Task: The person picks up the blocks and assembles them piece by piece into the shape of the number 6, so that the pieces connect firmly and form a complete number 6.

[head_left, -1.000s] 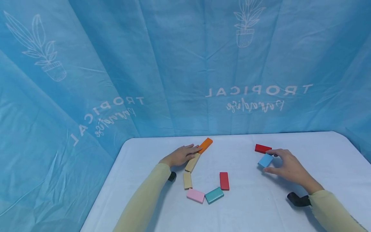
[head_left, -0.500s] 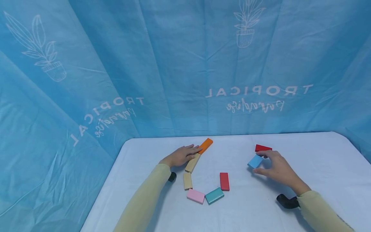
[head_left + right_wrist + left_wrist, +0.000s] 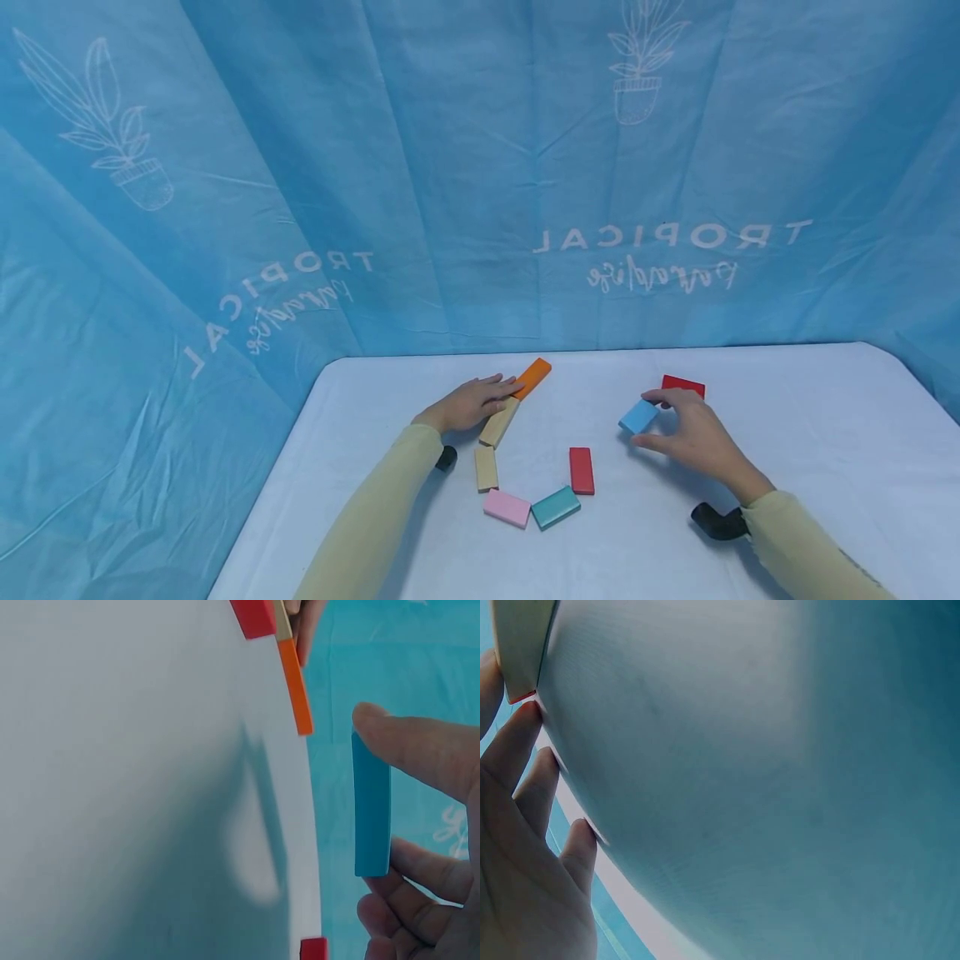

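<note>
My right hand [image 3: 697,433] pinches a light blue block [image 3: 638,416] between thumb and fingers. In the right wrist view the blue block [image 3: 371,810] appears raised off the table, its shadow apart from it. My left hand [image 3: 465,406] lies with extended fingers where an orange block [image 3: 534,377] meets a plain wooden block [image 3: 498,423]. From there a curved row runs through a second wooden block [image 3: 486,469], a pink block [image 3: 507,507], a teal block [image 3: 555,508] and a red block [image 3: 581,471]. The left wrist view shows little beyond fingers and one block [image 3: 523,645].
Behind my right hand lies another red block [image 3: 683,384], partly covered by the fingers. The white table [image 3: 622,550] ends at a blue printed curtain [image 3: 465,208] at the back. A black wrist-camera piece [image 3: 717,522] hangs under my right sleeve.
My right hand has moved left with the blue block, away from the far red block and toward the row. The left hand and the row have stayed in place.
</note>
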`<state>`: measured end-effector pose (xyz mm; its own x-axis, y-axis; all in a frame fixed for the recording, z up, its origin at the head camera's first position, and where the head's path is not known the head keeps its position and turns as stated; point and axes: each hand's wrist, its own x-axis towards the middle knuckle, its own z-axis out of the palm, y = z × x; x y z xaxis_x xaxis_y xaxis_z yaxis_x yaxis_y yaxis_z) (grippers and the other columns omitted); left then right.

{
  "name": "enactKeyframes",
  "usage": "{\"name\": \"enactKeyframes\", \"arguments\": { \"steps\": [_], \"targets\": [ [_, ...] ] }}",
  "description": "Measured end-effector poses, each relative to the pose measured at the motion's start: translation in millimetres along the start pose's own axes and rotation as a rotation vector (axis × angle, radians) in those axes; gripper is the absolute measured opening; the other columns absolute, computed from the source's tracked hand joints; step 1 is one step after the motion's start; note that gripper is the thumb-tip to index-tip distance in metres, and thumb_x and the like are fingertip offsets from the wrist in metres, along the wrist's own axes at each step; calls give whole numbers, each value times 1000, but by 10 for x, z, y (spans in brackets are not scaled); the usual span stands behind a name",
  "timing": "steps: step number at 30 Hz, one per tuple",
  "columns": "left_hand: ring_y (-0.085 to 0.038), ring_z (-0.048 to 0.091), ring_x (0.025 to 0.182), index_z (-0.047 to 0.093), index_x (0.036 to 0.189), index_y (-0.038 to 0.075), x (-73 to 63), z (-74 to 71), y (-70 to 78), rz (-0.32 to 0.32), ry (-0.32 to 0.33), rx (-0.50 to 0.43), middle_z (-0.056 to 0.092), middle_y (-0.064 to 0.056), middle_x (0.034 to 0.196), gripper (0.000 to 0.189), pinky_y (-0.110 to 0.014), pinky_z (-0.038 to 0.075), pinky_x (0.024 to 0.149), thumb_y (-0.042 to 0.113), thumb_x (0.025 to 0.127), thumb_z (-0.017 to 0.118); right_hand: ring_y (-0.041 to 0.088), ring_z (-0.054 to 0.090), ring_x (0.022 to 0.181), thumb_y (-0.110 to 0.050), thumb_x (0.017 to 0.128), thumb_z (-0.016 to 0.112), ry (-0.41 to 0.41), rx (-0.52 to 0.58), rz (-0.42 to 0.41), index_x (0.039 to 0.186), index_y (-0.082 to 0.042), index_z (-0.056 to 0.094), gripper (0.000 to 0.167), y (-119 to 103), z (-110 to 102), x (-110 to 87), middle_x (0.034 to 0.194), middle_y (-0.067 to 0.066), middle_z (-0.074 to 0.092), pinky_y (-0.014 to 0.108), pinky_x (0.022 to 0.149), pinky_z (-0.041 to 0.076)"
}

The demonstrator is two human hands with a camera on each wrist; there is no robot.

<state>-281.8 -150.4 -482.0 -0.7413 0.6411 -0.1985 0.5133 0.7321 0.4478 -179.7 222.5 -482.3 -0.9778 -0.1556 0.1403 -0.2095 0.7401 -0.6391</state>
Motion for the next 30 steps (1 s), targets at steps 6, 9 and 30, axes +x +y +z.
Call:
{"name": "enactKeyframes", "arguments": {
  "steps": [6, 9, 30],
  "targets": [
    [-25, 26, 151, 37, 157, 22, -5, -3, 9, 9, 5, 4, 36, 0, 161, 50, -50, 19, 122, 27, 109, 45, 41, 52, 118, -34, 74, 91, 0, 14, 16, 133, -3, 60, 73, -98, 79, 30, 126, 19, 59, 60, 89, 53],
    [-25, 25, 151, 38, 157, 21, -11, -7, 19, 10, 5, 1, 36, -1, 161, 49, -50, 18, 122, 27, 109, 45, 40, 53, 117, -34, 74, 90, 3, 25, 6, 132, -3, 61, 72, -149, 121, 44, 126, 18, 60, 59, 89, 54],
    [-27, 26, 151, 38, 157, 21, -6, -1, 23, 15, 7, 14, 36, -1, 161, 49, -51, 20, 122, 26, 109, 45, 35, 52, 120, -40, 73, 90, -56, 35, 65, 131, -6, 63, 73, -510, 399, 140, 128, 15, 58, 52, 90, 56]
  ]
}}
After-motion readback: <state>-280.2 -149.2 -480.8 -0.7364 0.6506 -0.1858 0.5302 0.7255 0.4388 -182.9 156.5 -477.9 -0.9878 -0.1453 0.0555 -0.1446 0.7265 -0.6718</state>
